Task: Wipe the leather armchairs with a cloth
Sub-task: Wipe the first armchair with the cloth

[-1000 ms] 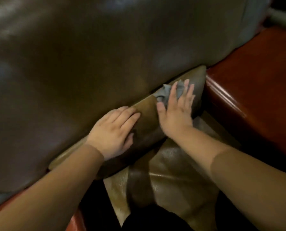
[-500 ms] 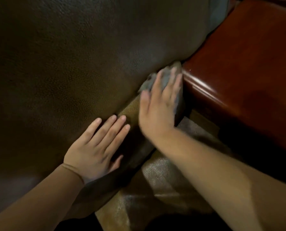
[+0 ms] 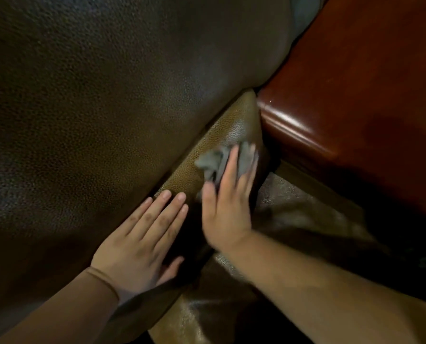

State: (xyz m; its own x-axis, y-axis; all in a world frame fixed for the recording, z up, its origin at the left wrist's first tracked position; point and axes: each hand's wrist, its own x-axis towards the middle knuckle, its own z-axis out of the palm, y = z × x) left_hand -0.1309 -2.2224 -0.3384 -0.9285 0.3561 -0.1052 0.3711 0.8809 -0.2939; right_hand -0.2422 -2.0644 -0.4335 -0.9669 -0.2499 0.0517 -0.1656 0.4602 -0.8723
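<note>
- Head view: the large dark brown grained leather back cushion (image 3: 112, 100) is cut off by the top and left edges of the frame; its full outline cannot be made out.
- The lighter tan-brown leather seat cushion (image 3: 221, 135) is seen only as a wedge between the back cushion and the glossy reddish-brown wooden armrest (image 3: 355, 95); its lower part is covered by both hands and lost in shadow.
- A smoother, shinier brown leather surface (image 3: 293, 209) is noted below and to the right of the seat cushion; which part of the armchair it belongs to cannot be told.
- The right hand (image 3: 228, 207) is blurred, and its outer fingers are hard to separate from the crumpled grey cloth (image 3: 212, 162).
- The cloth is found on the tan seat cushion, close to the armrest. It lies under the right hand's fingers and palm, with a bunched part showing beyond the fingertips and to the left of them.
- The right hand is laid flat, fingers extended and pressed onto the cloth; no curled grip is seen.
- The left hand (image 3: 142, 244) is laid flat with fingers straight and close together, at the seam where the back cushion meets the seat cushion, just beside the right hand and apart from the cloth.
- Both forearms are cut off by the lower frame edge.
</note>
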